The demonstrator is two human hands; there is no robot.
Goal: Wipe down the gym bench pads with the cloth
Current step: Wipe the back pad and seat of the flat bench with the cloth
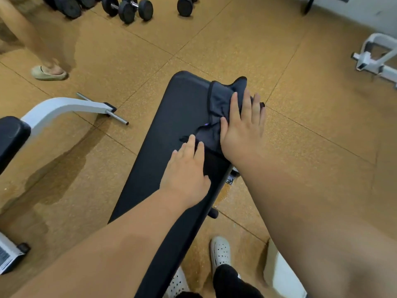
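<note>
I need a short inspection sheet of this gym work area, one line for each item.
Surface: long black bench pad.
Job's things: dark blue-grey cloth, crumpled, on the pad's far right part.
Clutter: nothing seen.
Grippers: right hand presses flat on the cloth; left hand lies flat on the pad, fingertips at the cloth's edge.
Cables: nothing seen.
Surroundings: brown speckled floor tiles; black dumbbells; white metal frame; another person's slippered foot.
</note>
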